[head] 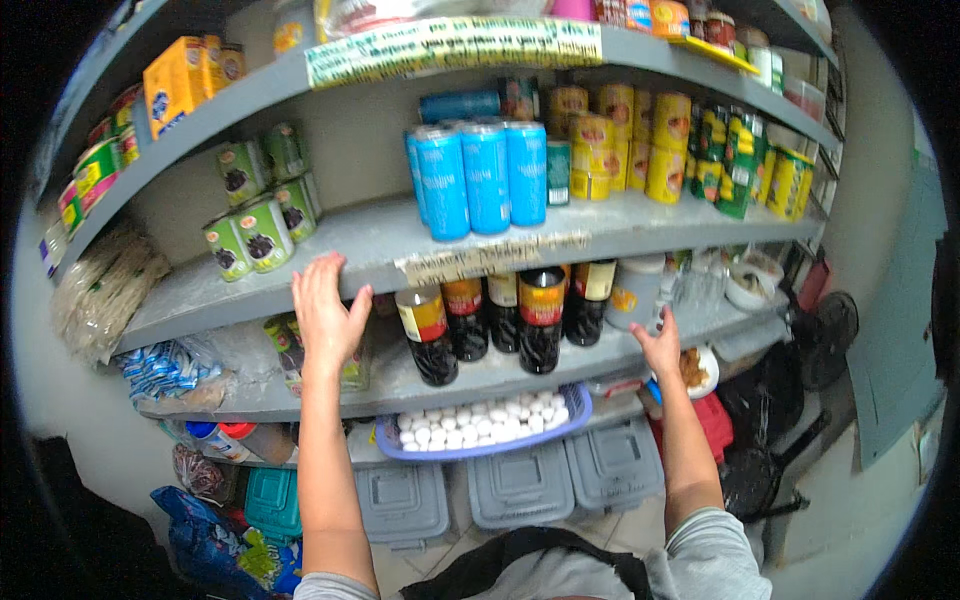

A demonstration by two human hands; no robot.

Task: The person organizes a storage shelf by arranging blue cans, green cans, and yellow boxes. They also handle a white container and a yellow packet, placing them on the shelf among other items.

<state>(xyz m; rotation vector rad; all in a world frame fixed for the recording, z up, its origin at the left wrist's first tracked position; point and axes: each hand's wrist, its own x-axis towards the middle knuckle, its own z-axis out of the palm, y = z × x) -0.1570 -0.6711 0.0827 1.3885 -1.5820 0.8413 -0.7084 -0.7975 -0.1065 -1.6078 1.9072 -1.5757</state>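
Observation:
My left hand [328, 319] rests its fingertips on the front edge of the grey middle shelf [352, 259], thumb spread and palm free. Behind and left of it stand stacked green-labelled cans [264, 232]. Tall blue cans [448, 184] are grouped farther right on that shelf. My right hand [660, 341] is held lower, fingers apart and holding nothing, in front of a whitish tub [634, 289]; whether it touches the shelf there I cannot tell. Between my arms, several dark bottles [540, 322] with red and yellow labels stand upright on the shelf below.
Yellow cans [667, 150] and green cans [739, 169] fill the middle shelf's right part. A purple basket [484, 450] of white eggs sits low, above grey lidded bins [521, 487]. A plate of brown food [705, 379] lies beside my right forearm. Bagged noodles [112, 289] hang over the left end.

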